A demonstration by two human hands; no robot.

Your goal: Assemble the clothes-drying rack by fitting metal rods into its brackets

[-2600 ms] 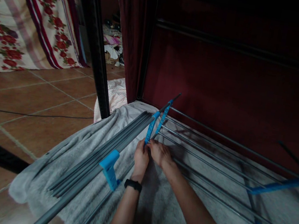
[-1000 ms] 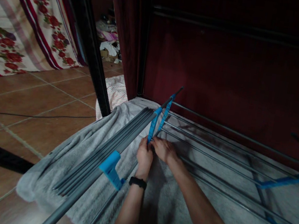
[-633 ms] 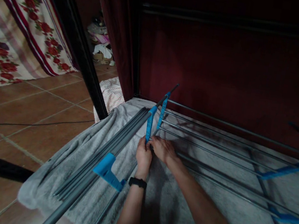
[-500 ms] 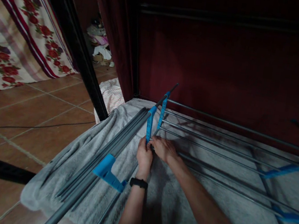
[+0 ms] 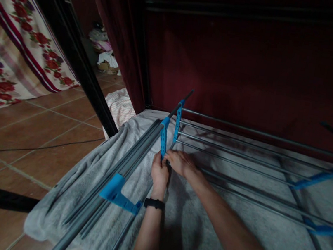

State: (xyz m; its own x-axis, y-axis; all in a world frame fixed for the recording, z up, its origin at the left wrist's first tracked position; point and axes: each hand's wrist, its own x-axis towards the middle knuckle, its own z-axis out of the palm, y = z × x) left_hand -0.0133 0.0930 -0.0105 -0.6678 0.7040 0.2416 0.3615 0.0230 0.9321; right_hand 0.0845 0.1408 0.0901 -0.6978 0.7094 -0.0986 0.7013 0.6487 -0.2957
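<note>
A partly assembled drying rack of grey metal rods and blue plastic brackets lies across the bed. My left hand [image 5: 159,173], with a dark band at its wrist, pinches the lower end of an upright blue bracket [image 5: 163,139]. Close against it, my right hand [image 5: 181,162] has its fingers closed around the end of a grey metal rod [image 5: 239,182] at that bracket. The fingers hide the joint itself. Farther back, a second blue bracket [image 5: 177,122] carries several rods running right. Nearer me, another blue bracket [image 5: 118,195] sits on a thick tube [image 5: 70,238].
A bundle of loose grey rods [image 5: 115,171] lies on the grey blanket [image 5: 57,205] to the left. Blue end brackets [image 5: 330,229] join the rods at right. A black bed post [image 5: 95,95] rises at left, beside the tiled floor [image 5: 56,125]. Behind is a dark red panel [image 5: 254,79].
The view has shifted slightly, so the rack sits a little farther left. Both hands stay at the same bracket with nearly the same grip.
</note>
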